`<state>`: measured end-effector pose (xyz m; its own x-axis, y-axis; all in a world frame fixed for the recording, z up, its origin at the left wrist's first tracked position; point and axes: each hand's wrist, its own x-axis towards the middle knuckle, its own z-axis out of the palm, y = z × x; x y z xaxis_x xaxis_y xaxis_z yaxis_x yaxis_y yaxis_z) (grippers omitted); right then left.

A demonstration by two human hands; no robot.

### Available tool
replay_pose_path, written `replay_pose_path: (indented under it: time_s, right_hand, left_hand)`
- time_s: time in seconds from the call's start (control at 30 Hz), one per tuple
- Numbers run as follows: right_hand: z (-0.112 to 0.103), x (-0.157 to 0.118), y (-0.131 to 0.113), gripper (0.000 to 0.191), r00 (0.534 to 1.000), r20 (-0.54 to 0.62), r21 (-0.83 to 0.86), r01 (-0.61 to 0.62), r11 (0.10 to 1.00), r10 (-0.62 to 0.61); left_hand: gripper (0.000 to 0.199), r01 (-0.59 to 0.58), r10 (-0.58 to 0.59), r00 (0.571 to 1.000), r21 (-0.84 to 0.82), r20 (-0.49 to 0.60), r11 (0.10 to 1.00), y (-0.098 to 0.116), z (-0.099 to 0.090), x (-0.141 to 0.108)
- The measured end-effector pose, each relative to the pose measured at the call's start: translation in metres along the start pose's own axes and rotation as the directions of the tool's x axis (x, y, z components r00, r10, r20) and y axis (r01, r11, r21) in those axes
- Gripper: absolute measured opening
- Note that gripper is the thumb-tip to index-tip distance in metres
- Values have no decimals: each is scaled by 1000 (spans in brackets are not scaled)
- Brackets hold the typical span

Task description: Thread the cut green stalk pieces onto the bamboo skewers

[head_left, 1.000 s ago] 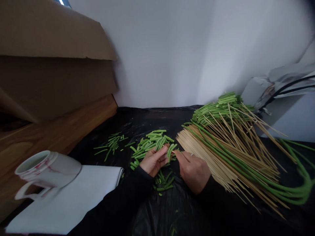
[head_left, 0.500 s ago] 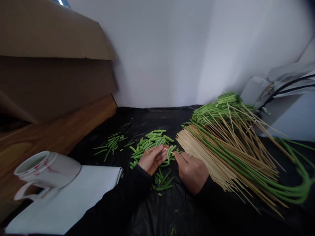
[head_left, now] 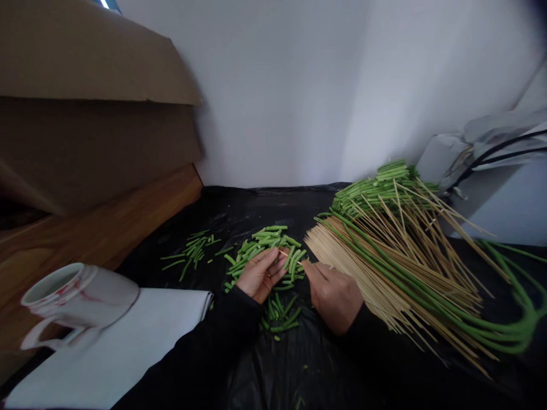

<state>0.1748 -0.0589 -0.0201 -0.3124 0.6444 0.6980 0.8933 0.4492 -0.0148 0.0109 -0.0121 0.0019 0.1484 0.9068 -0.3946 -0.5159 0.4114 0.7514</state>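
Note:
My right hand [head_left: 335, 293] is closed round the near end of a thin bamboo skewer [head_left: 284, 253], a ring on one finger. Two short green stalk pieces [head_left: 293, 259], like cut long beans or garlic scapes, sit crosswise on the skewer between my hands. The fingers of my left hand [head_left: 261, 273] are curled, thumb and fingertips pinching at the skewer's far end; whether they also hold a piece is hidden. Beneath and behind both hands lies a heap of cut green pieces [head_left: 265, 242], with a smaller cluster [head_left: 282, 316] nearer me.
Loose bamboo skewers [head_left: 363, 262] spread at the right, with long green stalks [head_left: 427, 299] across them. Filled green skewers [head_left: 367, 193] are stacked behind. Thin green scraps [head_left: 194, 250] lie left. A mug [head_left: 94, 296] rests on folded white sheeting [head_left: 162, 319]; a cardboard box [head_left: 98, 131] stands beyond.
My left hand has shifted slightly left and up, and more of the skewer's far end shows between its fingers and the green pieces. My right hand has barely moved.

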Motion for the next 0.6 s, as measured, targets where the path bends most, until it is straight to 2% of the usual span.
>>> replay_pose_path:
  time_s: [0.23,0.4,0.5,0.6]
  right_hand:
    - [3,-1,-4,27,1000,-2,-27,11,1000,-11]
    - [3,0,-6,25,999,34,7,5,1000,-5]
    - [0,1,-3,25,1000,25,10,-12,1000,12]
    - [-2,1,0,27,1000,2,6,-25,1000,25]
  left_hand:
    - [6,-4,4,1000,28,-11,1000,-9,2,2]
    - [11,-29,27,998,46,54,998,-19,0,3]
    - [12,-30,25,996,51,83,998,-16,-2,2]
    - [16,-11,10,998,20,61,1000,-7,-2,1]
